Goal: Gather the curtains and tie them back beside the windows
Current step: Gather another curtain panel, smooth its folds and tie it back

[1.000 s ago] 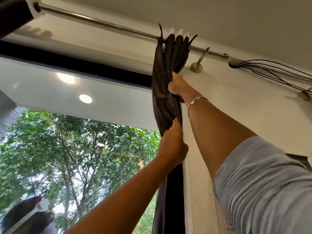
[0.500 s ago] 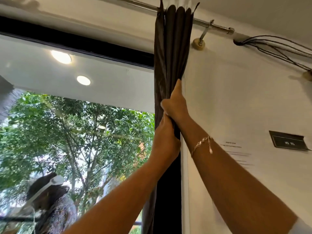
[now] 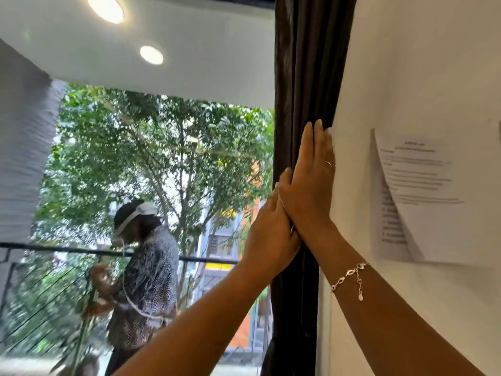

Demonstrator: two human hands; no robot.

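Right hand (image 3: 309,191) fingers (image 3: 317,142) pressed flat together on curtain (image 3: 306,77); left hand (image 3: 267,232) gripped it. Untied: slack grip risked folds spilling.

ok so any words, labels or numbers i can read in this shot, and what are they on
Paper sheet stuck on the white wall: a centred heading with lines of print below, all too blurred to read.
Yellow strip on the building outside the window: too blurred to tell whether it carries text.
Curtain and bracelet: no text visible.
Nothing here can be quoted.
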